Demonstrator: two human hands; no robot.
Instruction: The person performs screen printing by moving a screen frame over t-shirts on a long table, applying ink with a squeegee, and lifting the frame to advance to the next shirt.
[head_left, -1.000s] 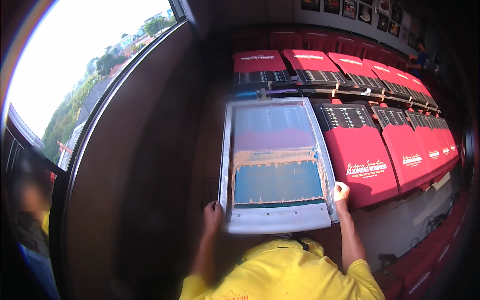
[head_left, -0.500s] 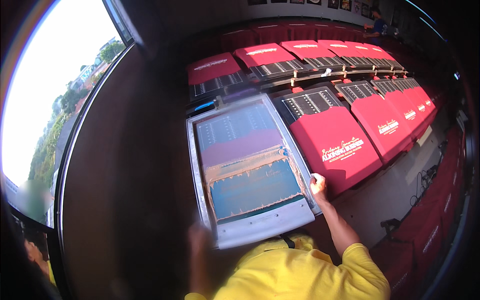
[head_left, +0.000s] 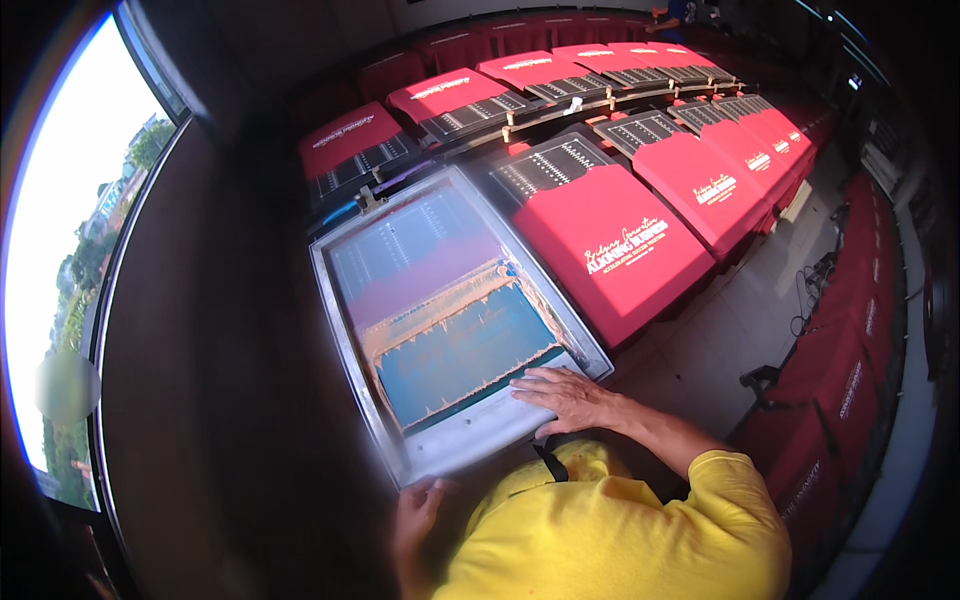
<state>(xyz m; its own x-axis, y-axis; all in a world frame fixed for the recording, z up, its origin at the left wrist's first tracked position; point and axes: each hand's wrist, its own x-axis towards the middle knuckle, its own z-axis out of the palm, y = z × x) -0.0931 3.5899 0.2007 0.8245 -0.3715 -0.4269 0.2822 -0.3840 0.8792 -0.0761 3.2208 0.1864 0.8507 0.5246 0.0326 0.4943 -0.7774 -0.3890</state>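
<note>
A screen-printing frame [head_left: 528, 272] with a metal rim lies over a flat printing board. Orange-pink ink is smeared around the blue area of its mesh [head_left: 462, 348], and a red shirt shows dimly through the mesh. Across the near end rests a wide pale squeegee [head_left: 462, 428] with a dark green blade edge. My right hand [head_left: 572, 398] grips the squeegee near its right end, fingers over the top and thumb at the near edge. My left hand [head_left: 418, 510] is closed at the near left corner of the frame; its fingers are partly hidden.
Beside the frame, a red shirt [head_left: 618, 255] with white print covers a board. More red shirts [head_left: 440, 95] lie on boards in two rows along a rail [head_left: 545, 122]. Others hang at the right [head_left: 835, 385]. A person [head_left: 672, 15] stands far back. A window [head_left: 70, 230] is at the left.
My right hand has left the frame's right edge and moved onto the squeegee. My left hand, blurred before, now shows clearer at the near left corner. The view has shifted.
</note>
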